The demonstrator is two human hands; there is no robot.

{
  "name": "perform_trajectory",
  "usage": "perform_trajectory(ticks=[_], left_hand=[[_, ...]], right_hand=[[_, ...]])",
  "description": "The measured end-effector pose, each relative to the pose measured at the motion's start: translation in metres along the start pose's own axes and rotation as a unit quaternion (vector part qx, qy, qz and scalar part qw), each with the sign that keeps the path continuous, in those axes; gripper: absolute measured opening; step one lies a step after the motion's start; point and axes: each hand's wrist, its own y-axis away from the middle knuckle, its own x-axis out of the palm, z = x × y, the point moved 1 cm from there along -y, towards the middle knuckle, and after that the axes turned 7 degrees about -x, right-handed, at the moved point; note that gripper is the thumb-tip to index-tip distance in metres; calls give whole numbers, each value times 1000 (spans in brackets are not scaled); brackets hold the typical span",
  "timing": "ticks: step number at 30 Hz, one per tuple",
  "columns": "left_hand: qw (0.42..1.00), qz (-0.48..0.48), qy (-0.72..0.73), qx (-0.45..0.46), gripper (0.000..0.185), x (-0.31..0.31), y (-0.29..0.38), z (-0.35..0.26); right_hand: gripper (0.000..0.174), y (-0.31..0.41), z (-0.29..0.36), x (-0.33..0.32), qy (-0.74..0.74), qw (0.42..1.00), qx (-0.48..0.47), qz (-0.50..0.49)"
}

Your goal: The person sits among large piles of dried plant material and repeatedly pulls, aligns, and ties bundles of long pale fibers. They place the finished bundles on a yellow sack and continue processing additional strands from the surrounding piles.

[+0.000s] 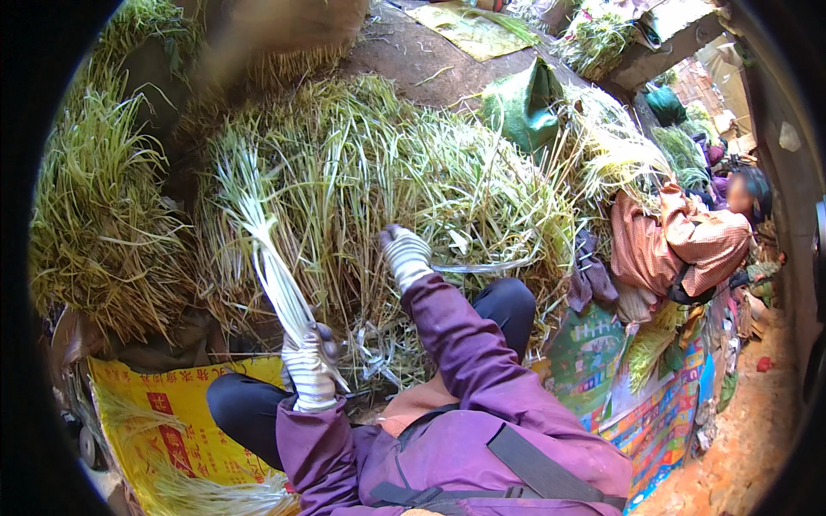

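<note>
My left hand (310, 371), in a striped glove, is closed around a slim bunch of plants (277, 271) with pale white stems and green leaf tips. The bunch slants up and to the left, and a few stem ends stick out below the fist. My right hand (406, 255), gloved the same way, reaches into a large heap of long green leafy stalks (335, 174) in front of me. Its fingertips touch or nearly touch the stalks; whether they grip any is hidden. A clear plastic strip (484, 266) lies on the heap just right of that hand.
On the left stands another stalk heap (110, 232). A yellow printed sheet (187, 393) by my left knee bears pale-stemmed plants (219, 493). A green sack (523, 109) sits behind the heap. To the right, a person in a checked garment (684, 238) sits near a colourful printed sheet (664, 413).
</note>
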Motion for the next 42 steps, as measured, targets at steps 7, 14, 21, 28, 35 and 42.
perform_trajectory(ticks=[7,14,21,28,35,42], left_hand=[[996,12,4,-93,42,15,12,-1],[970,104,-50,-212,46,12,71,23],[979,101,-40,-171,49,0,90,16],[989,29,-80,117,44,25,70,-68],[997,40,5,67,37,28,27,-88],[999,4,25,27,42,7,10,-82]], right_hand=[[49,-36,-36,46,45,988,130,65],[37,5,-27,11,-462,885,20,52],[42,12,-24,0,-435,895,92,18],[54,19,-44,-4,-455,889,33,32],[48,28,-61,-82,-104,957,100,-251],[35,43,-30,-170,242,850,-34,-466]])
